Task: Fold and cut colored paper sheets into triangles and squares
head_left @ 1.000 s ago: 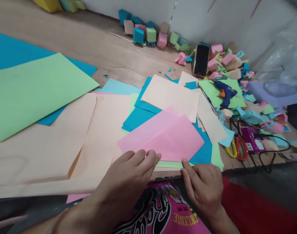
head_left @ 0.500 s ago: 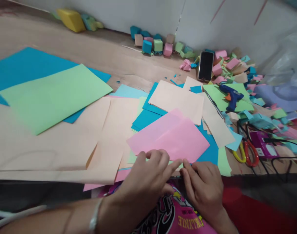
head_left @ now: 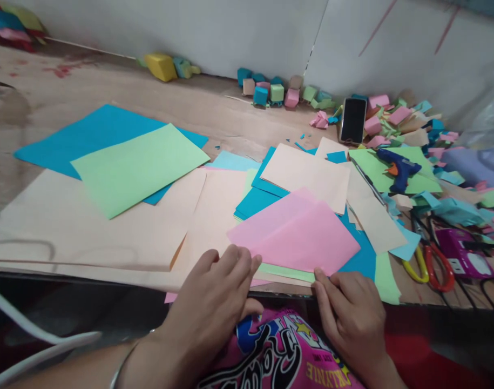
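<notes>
A folded sheet of pink paper (head_left: 303,237) lies at the table's front edge, on top of other coloured sheets. My left hand (head_left: 214,297) rests at its lower left corner. The fingers there are bent over the paper and the thumb stands apart, below the table edge. At the lower right edge of the pink paper, my right hand (head_left: 347,308) is closed, with thumb and index finger pinching the edge. Between the hands, a narrow strip of green paper (head_left: 287,271) shows under the pink sheet. The tips of some left fingers are hidden.
Large peach sheets (head_left: 88,232), a green sheet (head_left: 141,167) and a blue sheet (head_left: 96,129) spread to the left. On the right are a glue gun (head_left: 399,167), scissors (head_left: 438,267), a purple power box (head_left: 461,254) and a phone (head_left: 353,120). Small paper cubes (head_left: 276,93) line the wall.
My left hand has slid left along the pink paper's front edge, away from my right hand, which keeps its pinch. The camera view has shifted left.
</notes>
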A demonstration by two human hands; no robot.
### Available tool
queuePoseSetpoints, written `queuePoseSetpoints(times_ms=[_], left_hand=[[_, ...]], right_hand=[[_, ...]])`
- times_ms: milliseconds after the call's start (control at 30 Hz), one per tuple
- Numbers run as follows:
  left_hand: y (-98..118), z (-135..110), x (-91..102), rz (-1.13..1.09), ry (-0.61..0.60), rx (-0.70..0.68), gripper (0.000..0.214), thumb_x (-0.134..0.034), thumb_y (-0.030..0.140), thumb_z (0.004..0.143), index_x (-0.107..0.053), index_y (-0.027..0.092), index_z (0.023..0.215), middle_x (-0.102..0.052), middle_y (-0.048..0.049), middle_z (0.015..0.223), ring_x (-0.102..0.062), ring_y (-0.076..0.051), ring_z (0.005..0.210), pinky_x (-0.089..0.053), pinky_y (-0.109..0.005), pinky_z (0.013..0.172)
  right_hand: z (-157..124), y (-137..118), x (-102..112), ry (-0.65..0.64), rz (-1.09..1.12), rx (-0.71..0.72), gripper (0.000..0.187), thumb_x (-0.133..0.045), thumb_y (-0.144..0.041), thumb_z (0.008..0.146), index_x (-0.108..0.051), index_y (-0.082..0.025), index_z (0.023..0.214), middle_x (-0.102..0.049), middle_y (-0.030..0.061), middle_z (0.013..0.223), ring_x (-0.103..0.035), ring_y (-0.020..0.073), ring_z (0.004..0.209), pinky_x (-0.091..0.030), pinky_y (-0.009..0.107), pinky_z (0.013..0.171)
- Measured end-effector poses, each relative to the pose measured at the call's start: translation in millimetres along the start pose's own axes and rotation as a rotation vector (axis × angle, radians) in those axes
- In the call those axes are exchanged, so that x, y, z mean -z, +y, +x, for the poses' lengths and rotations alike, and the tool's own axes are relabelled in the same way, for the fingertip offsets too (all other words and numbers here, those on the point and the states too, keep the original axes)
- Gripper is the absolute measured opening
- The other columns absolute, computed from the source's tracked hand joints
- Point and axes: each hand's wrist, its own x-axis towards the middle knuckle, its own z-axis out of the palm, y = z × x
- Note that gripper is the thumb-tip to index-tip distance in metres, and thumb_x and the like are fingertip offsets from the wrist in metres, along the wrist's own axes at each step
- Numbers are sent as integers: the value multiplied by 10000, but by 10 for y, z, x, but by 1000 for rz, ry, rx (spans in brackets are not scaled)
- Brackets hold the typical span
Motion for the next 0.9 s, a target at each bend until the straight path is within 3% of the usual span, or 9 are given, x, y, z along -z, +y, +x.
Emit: queuePoseSetpoints(times_ms=[200,333,467,633,767,900], left_hand=[[-69,-126,-40,61,69,-14,676,-688,610,761,-645,137,1242,-652,-105,1212,-513,-305,1076,-401,-413,805],[-145,-139,-32,90,81,-31,595,-533,617,872,-703,93,1096,-639,-137,1214,-545,-319,1060,-431,-429,784],[-196,-116,-20,17,182,-34,505,-349,485,1003,-696,123,1062,-650,-140,1203,-561,-323,1114,-449,-461,846],[-94,28,22,-157,357,-30,255,-449,203,976,-667,104,1068,-692,-140,1081,-609,-295,1029,-499,-455,848],[6,168,-22,-291,277,-138,299,-488,138,926,-601,83,1197,-643,-157,1238,-598,-287,1105,-532,-437,886],[50,277,-128,-299,203,-155,346,-560,194,924,-561,94,1255,-603,-149,1319,-576,-299,1162,-538,-450,903]], right_hand=[[14,-13,-3,9,8,1,196,-626,-147,879,-683,-113,1063,-560,40,707,-473,176,707,-326,348,652],[19,-19,-9,21,27,-2,199,-616,-141,884,-673,-114,1073,-554,39,704,-462,174,700,-320,348,645],[9,-19,-11,15,51,-14,202,-618,-137,883,-665,-112,1077,-565,49,720,-472,181,713,-328,353,649],[-3,-32,-58,21,63,-22,229,-620,-127,878,-656,-114,1103,-574,54,725,-492,189,722,-345,358,656],[84,-42,-79,50,62,-39,201,-615,-131,883,-661,-134,1078,-578,42,702,-499,181,694,-363,353,649],[44,-99,227,51,177,19,295,-597,-94,872,-633,-144,1160,-626,53,768,-554,180,722,-434,349,677]])
